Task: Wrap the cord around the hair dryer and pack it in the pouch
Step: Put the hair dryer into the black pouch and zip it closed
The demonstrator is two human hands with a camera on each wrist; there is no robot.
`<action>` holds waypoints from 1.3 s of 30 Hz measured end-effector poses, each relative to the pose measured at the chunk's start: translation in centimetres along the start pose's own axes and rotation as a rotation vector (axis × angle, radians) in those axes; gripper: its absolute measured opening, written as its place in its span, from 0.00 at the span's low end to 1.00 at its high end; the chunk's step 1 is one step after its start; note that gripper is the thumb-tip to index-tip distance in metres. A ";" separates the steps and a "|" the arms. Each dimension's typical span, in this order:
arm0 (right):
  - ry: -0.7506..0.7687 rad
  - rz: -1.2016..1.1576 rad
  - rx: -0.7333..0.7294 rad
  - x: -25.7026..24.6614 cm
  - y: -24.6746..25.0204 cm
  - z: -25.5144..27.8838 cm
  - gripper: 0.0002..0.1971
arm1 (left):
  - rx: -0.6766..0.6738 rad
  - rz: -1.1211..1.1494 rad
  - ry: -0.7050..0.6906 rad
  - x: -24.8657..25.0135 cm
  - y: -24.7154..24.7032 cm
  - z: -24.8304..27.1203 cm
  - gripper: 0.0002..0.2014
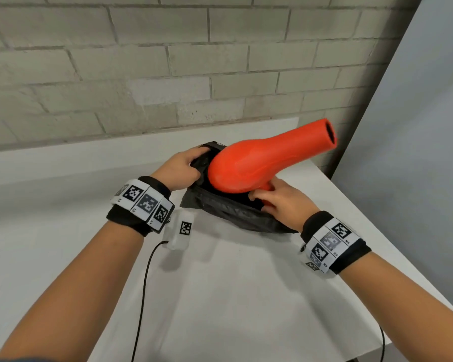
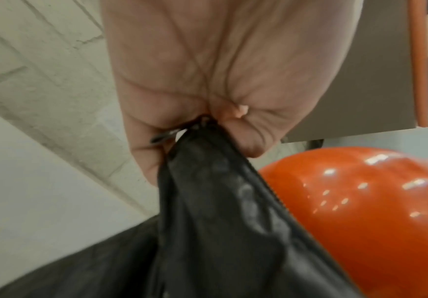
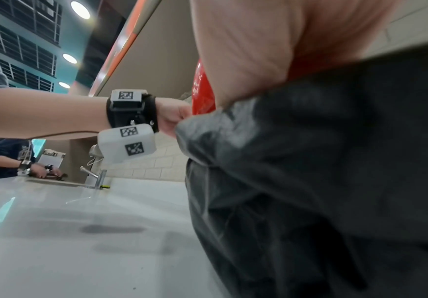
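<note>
An orange hair dryer (image 1: 259, 163) tilts with its nozzle up and to the right, its rear and handle down in the mouth of a black pouch (image 1: 228, 209) on the white table. My left hand (image 1: 183, 168) pinches the pouch's left rim by the zipper. In the left wrist view the left hand's fingers (image 2: 195, 113) bunch the pouch (image 2: 220, 221) beside the glossy dryer (image 2: 361, 201). My right hand (image 1: 272, 201) grips the dryer's handle at the pouch's near rim. In the right wrist view the pouch (image 3: 310, 161) hides those fingers. The cord is out of sight.
The white table (image 1: 233, 296) ends in an edge close to the right of the pouch, with a pale panel (image 1: 416, 126) beyond. A brick wall (image 1: 141, 74) stands behind. In the right wrist view a faucet (image 3: 98, 177) and another person (image 3: 6, 159) are far to the left.
</note>
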State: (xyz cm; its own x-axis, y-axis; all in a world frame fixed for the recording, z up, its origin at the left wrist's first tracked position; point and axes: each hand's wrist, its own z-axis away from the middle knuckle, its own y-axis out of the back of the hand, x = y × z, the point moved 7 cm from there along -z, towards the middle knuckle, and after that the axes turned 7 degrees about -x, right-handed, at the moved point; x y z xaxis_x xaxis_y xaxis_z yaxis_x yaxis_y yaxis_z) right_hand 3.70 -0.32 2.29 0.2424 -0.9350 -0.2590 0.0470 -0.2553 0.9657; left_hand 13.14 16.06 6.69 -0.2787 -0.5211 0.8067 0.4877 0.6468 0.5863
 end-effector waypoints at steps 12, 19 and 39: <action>-0.116 0.436 -0.273 0.3 -3.6 -0.8 0.21 | 0.185 0.373 -0.247 4.8 0.6 1.8 0.26; -0.089 0.428 -0.342 -0.4 -4.1 -0.4 0.19 | -0.029 0.025 -0.372 7.0 -2.5 2.7 0.17; -0.455 -0.193 0.376 7.6 7.5 3.5 0.15 | 0.161 -0.218 -0.212 4.6 0.5 1.1 0.24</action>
State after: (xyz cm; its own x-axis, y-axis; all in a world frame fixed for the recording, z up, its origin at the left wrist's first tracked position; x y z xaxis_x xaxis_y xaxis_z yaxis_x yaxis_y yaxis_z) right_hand 2.49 -10.27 7.53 -0.1773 -0.8534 -0.4901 -0.3162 -0.4222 0.8496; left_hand 11.21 14.59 10.79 -0.5358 -0.5407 0.6485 0.2654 0.6213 0.7373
